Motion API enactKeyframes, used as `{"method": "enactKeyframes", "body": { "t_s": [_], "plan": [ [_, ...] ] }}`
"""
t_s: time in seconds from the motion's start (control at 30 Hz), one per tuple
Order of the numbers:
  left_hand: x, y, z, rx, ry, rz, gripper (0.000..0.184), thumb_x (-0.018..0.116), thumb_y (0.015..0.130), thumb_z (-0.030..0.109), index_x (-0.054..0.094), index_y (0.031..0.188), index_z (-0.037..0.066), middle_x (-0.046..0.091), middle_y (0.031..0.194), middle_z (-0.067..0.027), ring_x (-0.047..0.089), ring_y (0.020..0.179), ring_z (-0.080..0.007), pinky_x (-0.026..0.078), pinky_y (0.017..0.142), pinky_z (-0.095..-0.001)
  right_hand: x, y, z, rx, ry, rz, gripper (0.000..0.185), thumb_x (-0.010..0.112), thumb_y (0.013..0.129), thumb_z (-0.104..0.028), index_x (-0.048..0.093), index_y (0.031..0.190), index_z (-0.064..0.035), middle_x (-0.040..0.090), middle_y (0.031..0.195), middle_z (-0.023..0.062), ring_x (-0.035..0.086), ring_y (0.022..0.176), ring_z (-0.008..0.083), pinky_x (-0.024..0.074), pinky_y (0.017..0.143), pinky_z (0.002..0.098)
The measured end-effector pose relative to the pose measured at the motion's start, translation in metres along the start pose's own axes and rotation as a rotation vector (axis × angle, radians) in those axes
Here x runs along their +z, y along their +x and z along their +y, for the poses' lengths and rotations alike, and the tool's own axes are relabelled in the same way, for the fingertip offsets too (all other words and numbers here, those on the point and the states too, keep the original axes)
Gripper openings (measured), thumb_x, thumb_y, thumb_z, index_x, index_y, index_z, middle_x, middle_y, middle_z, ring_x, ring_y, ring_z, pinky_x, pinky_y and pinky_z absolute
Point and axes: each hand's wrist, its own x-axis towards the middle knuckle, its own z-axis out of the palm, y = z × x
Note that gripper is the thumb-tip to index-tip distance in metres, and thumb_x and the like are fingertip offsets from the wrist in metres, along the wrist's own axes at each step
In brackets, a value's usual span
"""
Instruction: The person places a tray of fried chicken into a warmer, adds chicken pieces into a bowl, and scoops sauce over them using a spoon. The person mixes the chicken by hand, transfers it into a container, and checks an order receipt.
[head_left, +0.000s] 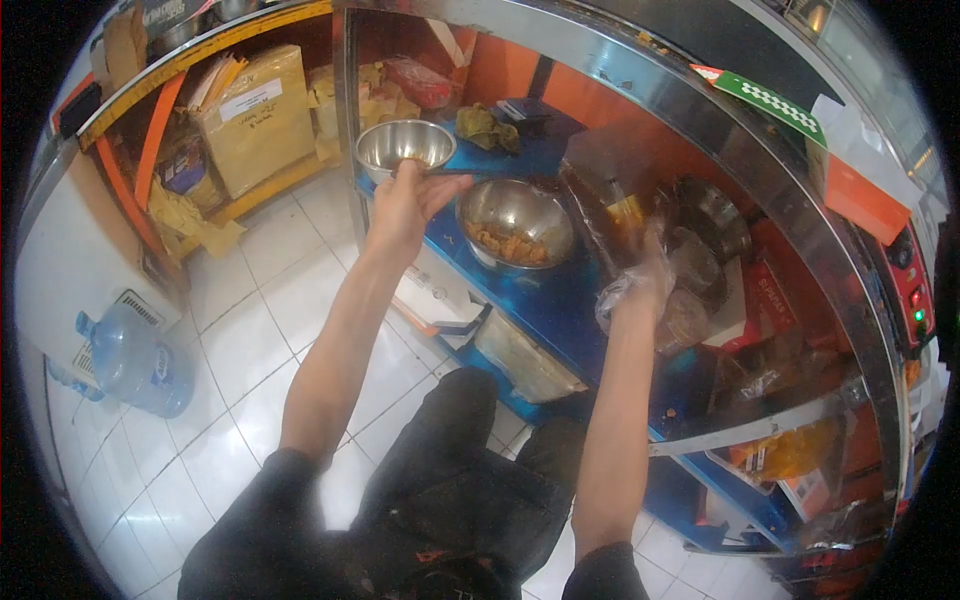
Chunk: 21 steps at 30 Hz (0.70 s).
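Note:
My left hand [402, 208] grips a small steel bowl [380, 150], thumb over its near rim and the other fingers reaching out to the right. Just right of that hand, a larger steel bowl [515, 205] stands on the blue shelf and contains brown, crumbly fried pieces [505, 243]. My right hand [645, 278] has thin clear plastic around it, bunched at the wrist. It is beside a clear plastic bag [598, 185] with something yellow-orange [627, 213] showing in it. Blur and plastic obscure the fingers of my right hand, so its grip is unclear.
A blue shelf [565, 305] runs inside a metal-framed cabinet [640, 62]. Greenish crumpled food [487, 128] lies behind the bowls. A dark pan [712, 218] stands right of my right hand. On the tiled floor is a blue water jug [150, 370]; a cardboard box [255, 120] sits on the left rack.

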Motion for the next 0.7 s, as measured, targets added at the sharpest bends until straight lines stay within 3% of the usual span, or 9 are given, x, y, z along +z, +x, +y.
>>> {"method": "enactKeyframes", "body": {
  "t_s": [0.23, 0.33, 0.4, 0.43, 0.5, 0.6, 0.7],
  "plan": [
    [-0.003, 0.002, 0.003, 0.003, -0.011, 0.055, 0.046, 0.035, 0.107, 0.025, 0.037, 0.127, -0.016, 0.061, 0.111, -0.0332, 0.067, 0.108, -0.0339, 0.060, 0.091, -0.0300, 0.005, -0.029, -0.003, 0.314, -0.139, 0.098, 0.036, 0.064, 0.097, -0.026, 0.057, 0.127, -0.0077, 0.066, 0.118, 0.0097, 0.068, 0.097, 0.0281, 0.0603, 0.078, 0.0453],
    [-0.009, 0.003, 0.007, 0.078, 0.087, -0.016, 0.050, 0.036, 0.108, 0.030, 0.039, 0.126, -0.017, 0.064, 0.105, -0.0314, 0.069, 0.101, -0.0340, 0.061, 0.086, -0.0305, 0.007, -0.026, 0.004, 0.363, 0.001, 0.082, 0.034, 0.063, 0.098, -0.030, 0.059, 0.125, -0.0091, 0.067, 0.117, 0.0088, 0.068, 0.098, 0.0271, 0.0595, 0.078, 0.0438],
    [-0.009, 0.000, 0.014, 0.193, 0.347, -0.107, 0.038, 0.041, 0.105, 0.026, 0.049, 0.108, -0.011, 0.064, 0.106, -0.0316, 0.071, 0.097, -0.0331, 0.060, 0.085, -0.0362, 0.006, -0.027, 0.006, 0.371, 0.107, -0.005, 0.034, 0.062, 0.098, -0.031, 0.060, 0.124, -0.0097, 0.068, 0.116, 0.0082, 0.068, 0.099, 0.0256, 0.0586, 0.081, 0.0418],
    [-0.010, 0.000, 0.015, 0.191, 0.351, -0.106, 0.038, 0.041, 0.105, 0.026, 0.049, 0.108, -0.011, 0.064, 0.106, -0.0316, 0.071, 0.097, -0.0331, 0.060, 0.085, -0.0362, 0.005, -0.028, 0.006, 0.360, 0.168, -0.087, 0.034, 0.062, 0.098, -0.031, 0.061, 0.124, -0.0099, 0.068, 0.115, 0.0079, 0.069, 0.100, 0.0245, 0.0580, 0.082, 0.0403],
    [-0.010, 0.000, 0.020, 0.280, 0.484, -0.231, 0.032, 0.045, 0.106, 0.026, 0.049, 0.101, -0.006, 0.065, 0.096, -0.0226, 0.072, 0.091, -0.0322, 0.061, 0.078, -0.0355, 0.005, -0.026, 0.008, 0.373, 0.169, -0.110, 0.034, 0.062, 0.098, -0.031, 0.061, 0.124, -0.0099, 0.068, 0.116, 0.0080, 0.068, 0.101, 0.0238, 0.0574, 0.084, 0.0392],
    [0.003, -0.008, 0.037, 0.355, 0.613, -0.336, 0.028, 0.047, 0.105, 0.023, 0.049, 0.101, -0.004, 0.064, 0.087, -0.0151, 0.073, 0.092, -0.0295, 0.061, 0.077, -0.0341, 0.011, -0.029, 0.007, 0.378, 0.146, -0.103, 0.034, 0.062, 0.098, -0.031, 0.061, 0.124, -0.0097, 0.068, 0.117, 0.0083, 0.068, 0.103, 0.0233, 0.0571, 0.086, 0.0387],
    [0.011, -0.010, 0.051, 0.379, 0.778, -0.394, 0.024, 0.047, 0.105, 0.021, 0.049, 0.099, -0.003, 0.064, 0.087, -0.0134, 0.073, 0.090, -0.0266, 0.059, 0.075, -0.0313, 0.016, -0.032, 0.006, 0.383, 0.135, -0.074, 0.035, 0.062, 0.098, -0.031, 0.060, 0.126, -0.0098, 0.068, 0.118, 0.0085, 0.067, 0.104, 0.0237, 0.0574, 0.087, 0.0388]
  ]
}}
